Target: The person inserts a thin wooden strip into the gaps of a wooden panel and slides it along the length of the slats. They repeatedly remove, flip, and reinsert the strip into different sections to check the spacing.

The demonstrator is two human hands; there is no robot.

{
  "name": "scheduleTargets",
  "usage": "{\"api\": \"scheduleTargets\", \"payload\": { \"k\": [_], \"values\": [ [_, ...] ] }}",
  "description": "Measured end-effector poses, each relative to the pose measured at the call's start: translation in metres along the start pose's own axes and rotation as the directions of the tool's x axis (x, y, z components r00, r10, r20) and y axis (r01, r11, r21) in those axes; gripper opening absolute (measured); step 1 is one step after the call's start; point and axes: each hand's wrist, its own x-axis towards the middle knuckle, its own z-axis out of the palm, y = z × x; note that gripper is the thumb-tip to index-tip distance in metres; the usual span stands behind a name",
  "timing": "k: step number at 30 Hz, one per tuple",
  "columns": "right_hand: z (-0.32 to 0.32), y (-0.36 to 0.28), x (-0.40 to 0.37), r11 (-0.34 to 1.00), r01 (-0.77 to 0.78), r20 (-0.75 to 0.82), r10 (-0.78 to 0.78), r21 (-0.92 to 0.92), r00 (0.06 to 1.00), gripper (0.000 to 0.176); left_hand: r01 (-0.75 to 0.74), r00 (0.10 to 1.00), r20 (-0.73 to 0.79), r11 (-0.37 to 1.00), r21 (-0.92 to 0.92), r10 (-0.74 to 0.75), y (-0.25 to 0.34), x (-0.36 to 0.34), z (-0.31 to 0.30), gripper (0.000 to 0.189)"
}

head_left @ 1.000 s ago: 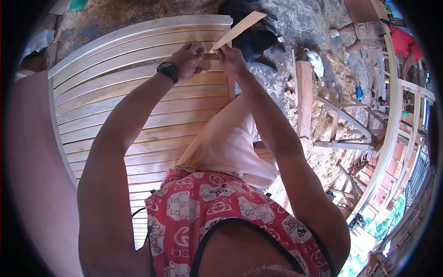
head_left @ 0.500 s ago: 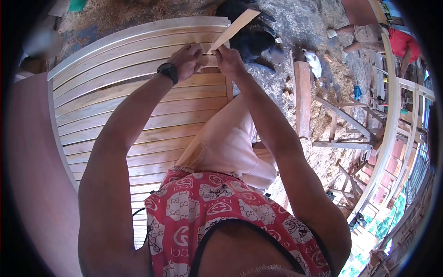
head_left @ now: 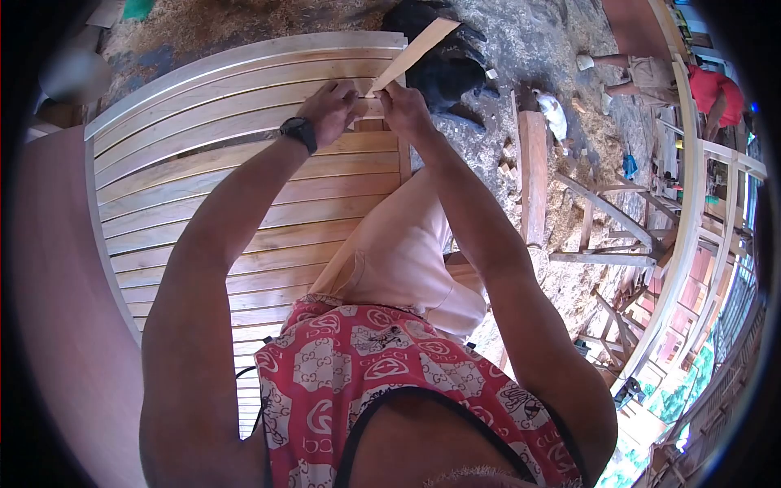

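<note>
Near the far right corner of a slatted panel (head_left: 350,187), the right hand (head_left: 400,110) is pinching a slanting strip (head_left: 419,53); the left hand (head_left: 329,112) is working alongside, grip unclear. Positioning seems underway, likely calling next for steadiness.

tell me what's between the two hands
Head view: the lower end of a wooden strip lies between the left hand and right hand, over the slatted panel.

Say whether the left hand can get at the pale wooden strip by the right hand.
Probably yes: the left hand is close to the near end of the pale wooden strip, over the slatted panel, with no visible obstacle between.
</note>
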Motion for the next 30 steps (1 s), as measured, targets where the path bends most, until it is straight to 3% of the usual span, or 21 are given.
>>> {"api": "scheduleTargets", "payload": {
  "k": [5, 7, 11, 14, 15, 19, 21, 24, 30],
  "values": [
    [0.002, 0.005, 0.001, 0.999, -0.012, 0.013, 0.013, -0.043, 1.000, 0.013, 0.086, 0.993, -0.078, 0.996, 0.003, -0.086, 0.020, -0.010, 0.011, 0.025],
    [0.003, 0.007, 0.004, 0.997, 0.004, 0.011, -0.003, -0.082, 1.000, 0.013, 0.153, 0.975, -0.180, 0.984, 0.095, -0.134, 0.030, -0.015, 0.016, 0.016],
    [-0.002, 0.006, 0.003, 0.998, 0.037, 0.001, -0.037, -0.048, 0.999, 0.013, 0.166, 0.980, -0.127, 0.979, 0.122, -0.150, 0.038, -0.022, 0.019, 0.017],
    [-0.008, -0.007, 0.009, 0.994, 0.089, -0.070, -0.085, 0.060, 0.994, 0.014, 0.166, 0.986, -0.021, 0.973, 0.159, -0.165, 0.038, -0.018, 0.007, 0.026],
    [-0.013, -0.015, 0.007, 0.991, 0.105, -0.112, -0.094, 0.088, 0.989, 0.015, 0.163, 0.983, 0.048, 0.969, 0.187, -0.174, 0.039, -0.018, 0.003, 0.037],
    [-0.018, -0.023, -0.019, 0.999, 0.036, 0.000, -0.036, -0.004, 0.999, 0.015, 0.145, 0.943, 0.265, 0.966, 0.216, -0.201, 0.042, -0.017, -0.022, 0.066],
    [-0.003, -0.010, -0.038, 0.996, -0.085, 0.050, 0.086, -0.023, 0.995, 0.017, 0.132, 0.956, 0.235, 0.974, 0.186, -0.175, 0.038, -0.018, -0.020, 0.070],
    [-0.001, -0.012, -0.052, 0.999, -0.008, -0.033, 0.010, 0.053, 0.999, 0.018, 0.124, 0.964, 0.214, 0.981, 0.149, -0.155, 0.037, -0.020, -0.019, 0.075],
    [0.006, 0.001, -0.052, 0.999, 0.008, -0.006, -0.008, 0.038, 1.000, 0.022, 0.109, 0.970, 0.196, 0.980, 0.166, -0.141, 0.033, -0.019, -0.014, 0.074]
  ]
}}
